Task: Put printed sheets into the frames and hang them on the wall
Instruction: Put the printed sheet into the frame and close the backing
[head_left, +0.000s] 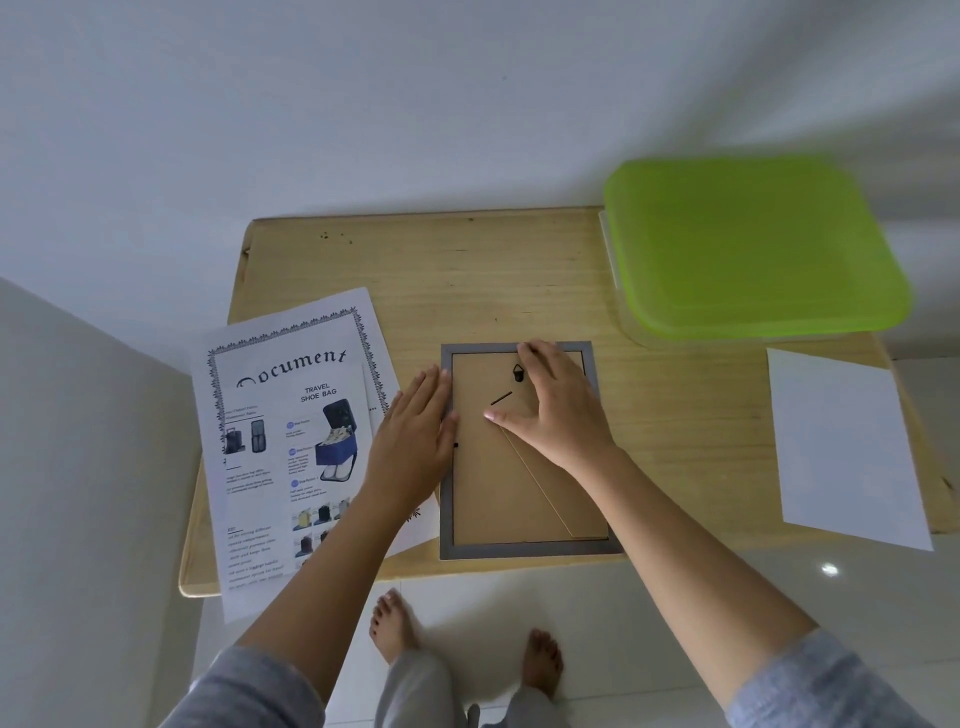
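A grey picture frame (524, 548) lies face down on the wooden table (493, 280), its brown backing board with a small hanger hook up. My left hand (415, 436) lies flat with straight fingers against the frame's left edge. My right hand (550, 400) rests on the upper backing board, fingers spread and lightly bent near the hook. Left of the frame lie two overlapping printed sheets: a "Document" sheet (291, 353) with an ornate border and, on top, a "Travel Shoe Bag" sheet (291, 467).
A clear plastic box with a green lid (748, 244) stands at the table's back right. A blank white sheet (847, 447) lies at the right edge, overhanging it. White walls stand behind and to the left. My bare feet are on the tiled floor below.
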